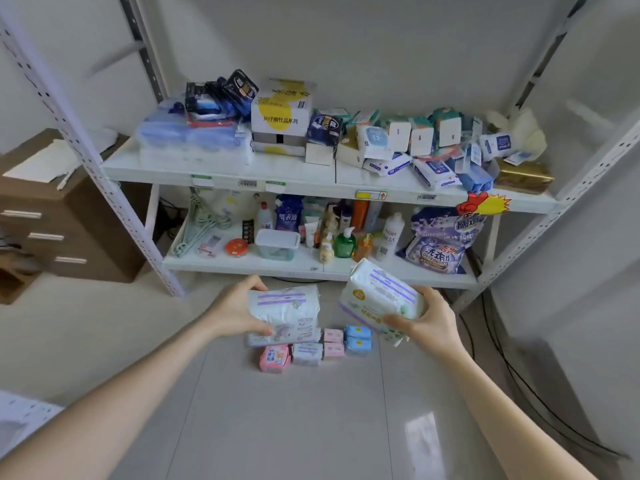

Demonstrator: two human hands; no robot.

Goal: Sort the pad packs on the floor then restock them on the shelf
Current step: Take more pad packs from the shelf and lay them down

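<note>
Your left hand (230, 311), reaching to about 11 o'clock, grips a soft white plastic pad pack with purple stripes (287, 304) by its left end, thumb on the near face and fingers curled behind the top. Your right hand (427, 322), at about 1 o'clock, grips a white pad pack with purple stripes and a round yellow sticker (379, 294). It is tilted up to the left, with your thumb on its front and your fingers round its right end. The two held packs are near each other but apart.

Just under the left-hand pack a second white printed pack (284, 336) lies on the pale tiled floor (277, 427); whether the two touch cannot be told. Beside it at 12 o'clock sit more packs in a tight group: a pink printed pack (274, 358), a small white pack with a purple band (306, 353), two pale pink small packs (333, 342) and two light blue small packs (358, 339).

Beyond them stands the white metal shelf rack (114, 199). Its lower board (242, 263) carries a clear plastic box (277, 244), a green pump bottle (344, 242) and, toward 2 o'clock, a purple-and-white detergent bag (440, 244). Its upper board (221, 169) holds blue-wrapped tissue bundles (194, 133) at 11 o'clock, a white carton with yellow print (280, 109) and scattered small white-and-blue packets (433, 171) toward 1 o'clock.

A brown drawer cabinet (69, 230) stands at 9 o'clock, and black cables (502, 358) trail across the floor at 3 o'clock.
</note>
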